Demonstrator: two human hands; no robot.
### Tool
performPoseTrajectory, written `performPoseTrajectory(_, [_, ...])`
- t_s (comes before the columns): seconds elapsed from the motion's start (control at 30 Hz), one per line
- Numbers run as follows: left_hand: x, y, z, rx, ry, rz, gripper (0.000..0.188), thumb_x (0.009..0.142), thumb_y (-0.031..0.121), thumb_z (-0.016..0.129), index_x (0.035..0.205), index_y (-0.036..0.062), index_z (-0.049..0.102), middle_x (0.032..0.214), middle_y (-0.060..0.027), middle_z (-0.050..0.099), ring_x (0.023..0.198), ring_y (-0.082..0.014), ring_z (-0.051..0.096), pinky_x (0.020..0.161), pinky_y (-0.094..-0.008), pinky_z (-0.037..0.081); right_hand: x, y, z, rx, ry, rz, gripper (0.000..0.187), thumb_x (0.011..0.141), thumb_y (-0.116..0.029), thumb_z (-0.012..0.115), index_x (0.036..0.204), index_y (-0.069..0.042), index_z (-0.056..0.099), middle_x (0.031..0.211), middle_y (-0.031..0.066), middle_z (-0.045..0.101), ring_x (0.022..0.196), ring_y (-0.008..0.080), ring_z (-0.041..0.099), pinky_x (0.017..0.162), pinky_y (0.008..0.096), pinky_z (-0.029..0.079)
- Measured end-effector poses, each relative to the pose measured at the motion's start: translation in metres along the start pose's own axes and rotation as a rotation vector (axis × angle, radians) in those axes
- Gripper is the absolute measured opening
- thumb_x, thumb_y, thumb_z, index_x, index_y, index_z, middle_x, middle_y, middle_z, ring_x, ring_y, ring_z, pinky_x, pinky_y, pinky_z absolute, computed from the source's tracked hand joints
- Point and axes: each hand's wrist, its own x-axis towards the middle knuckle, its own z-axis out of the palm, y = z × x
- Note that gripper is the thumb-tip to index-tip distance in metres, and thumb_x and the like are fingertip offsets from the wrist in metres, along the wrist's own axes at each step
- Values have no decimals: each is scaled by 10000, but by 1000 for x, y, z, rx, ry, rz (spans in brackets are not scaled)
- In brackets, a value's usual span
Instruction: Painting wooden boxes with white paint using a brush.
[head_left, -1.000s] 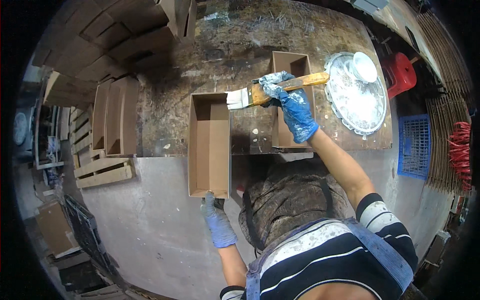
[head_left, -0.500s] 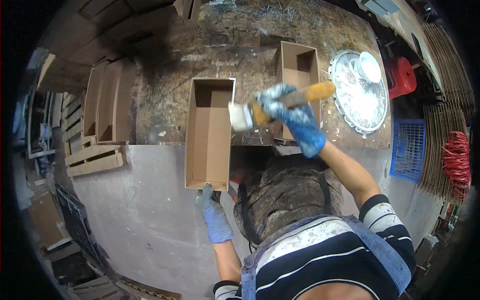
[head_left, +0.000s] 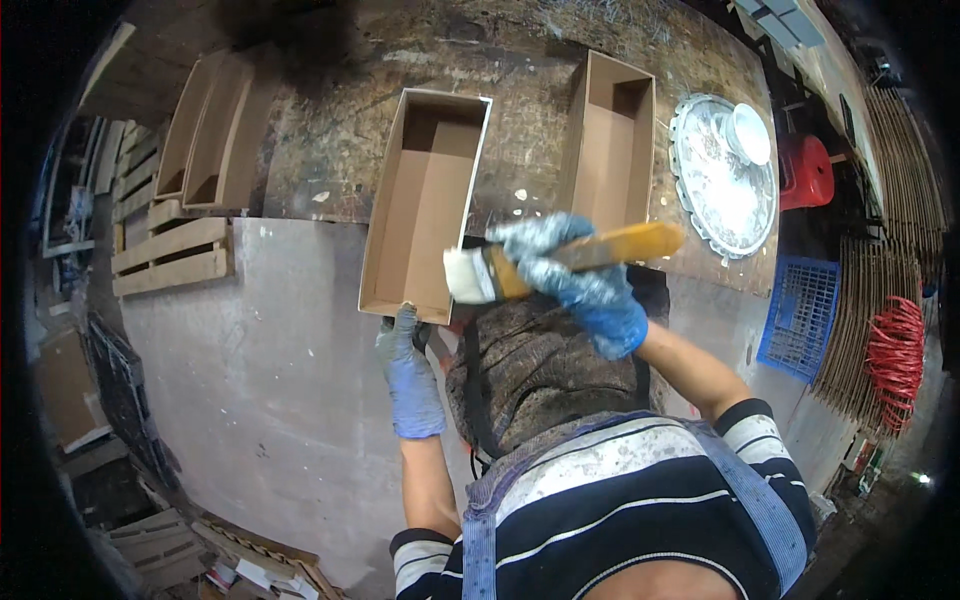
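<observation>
My gloved left hand [head_left: 405, 350] grips the near end of a long, open brown cardboard box [head_left: 432, 190], thumb over its rim. The box's far part lies over the worktable and its near end juts past the edge. My right hand [head_left: 575, 270], in a blue glove smeared with white, is closed around a wide paintbrush [head_left: 625, 245] with a yellow-brown handle. The white bristles [head_left: 468, 277] point left, close to the box's right wall at its near end. Whether they touch it I cannot tell.
The stained wooden worktable [head_left: 340, 130] carries another open box [head_left: 610, 150] right of mine. A scalloped silver tray [head_left: 715, 200] bears a white bowl [head_left: 748, 135]. More boxes [head_left: 215, 130] stand at left, above a wooden pallet [head_left: 175, 255]. A blue crate [head_left: 800, 315] sits at right.
The brush and my right hand have come lower in the view, toward the box's near end. The box now appears tilted slightly rightward at its far end. The whole view has shifted.
</observation>
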Motion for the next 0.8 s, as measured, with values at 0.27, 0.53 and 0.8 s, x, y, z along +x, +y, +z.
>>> performPoseTrajectory(0.27, [2,-3,-3,20,-58,-15,473,801,312,601,1111,-21,473,1018,-92,557,920,-149,557,810,-272,446,-11,1,13,43,130,37,193,761,-29,610,920,-73,510,1028,112,552,1059,267,501,899,405,408])
performPoseTrajectory(0.53, [4,-6,-10,-23,-19,-18,420,781,267,628,1073,-4,495,938,-68,571,824,-133,563,724,-255,455,-18,-24,30,-153,134,166,191,758,10,584,926,-66,530,1037,127,562,1063,271,497,941,422,370])
performPoseTrajectory(0.8, [1,18,-13,51,34,-31,393,770,243,599,1049,-19,508,943,-70,573,849,-155,566,742,-291,448,4,-41,12,-43,54,252,256,713,-63,661,933,-80,532,972,98,590,1057,250,514,932,392,388])
